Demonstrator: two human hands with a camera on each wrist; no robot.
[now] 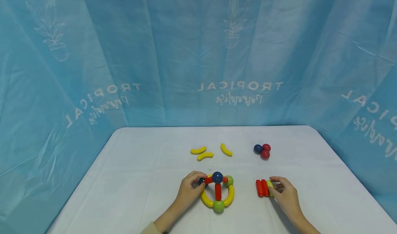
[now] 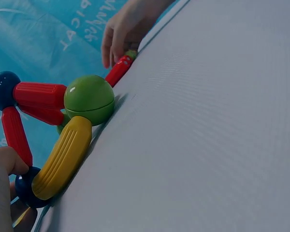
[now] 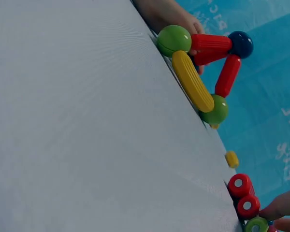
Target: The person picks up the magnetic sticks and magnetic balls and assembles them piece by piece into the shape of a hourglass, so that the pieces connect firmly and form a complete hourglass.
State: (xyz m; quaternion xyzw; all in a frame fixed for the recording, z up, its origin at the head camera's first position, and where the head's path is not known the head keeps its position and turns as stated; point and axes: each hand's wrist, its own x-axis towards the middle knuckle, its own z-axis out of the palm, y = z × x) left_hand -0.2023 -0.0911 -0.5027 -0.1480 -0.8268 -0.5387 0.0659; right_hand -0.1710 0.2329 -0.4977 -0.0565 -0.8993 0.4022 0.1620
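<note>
A magnetic-stick frame stands on the table: curved yellow sticks (image 1: 231, 194) form a ring through two green balls (image 1: 218, 206) and a dark blue ball (image 2: 26, 187). Red sticks (image 1: 218, 192) slope up from these to another dark blue ball (image 1: 217, 177) at the top. At the frame's left side my left hand (image 1: 189, 187) holds the lower dark blue ball between thumb and fingers. To the right, my right hand (image 1: 286, 195) pinches a short green stick (image 1: 271, 188), which lies beside two parallel red sticks (image 1: 262, 188). The green stick's end shows in the right wrist view.
Three loose curved yellow sticks (image 1: 205, 156) lie behind the frame. Farther right sit a dark blue ball (image 1: 257, 149) and two red balls (image 1: 265, 154), close together. A white cloth covers the table (image 1: 149, 165), and a blue printed curtain (image 1: 186, 54) hangs around its back and sides.
</note>
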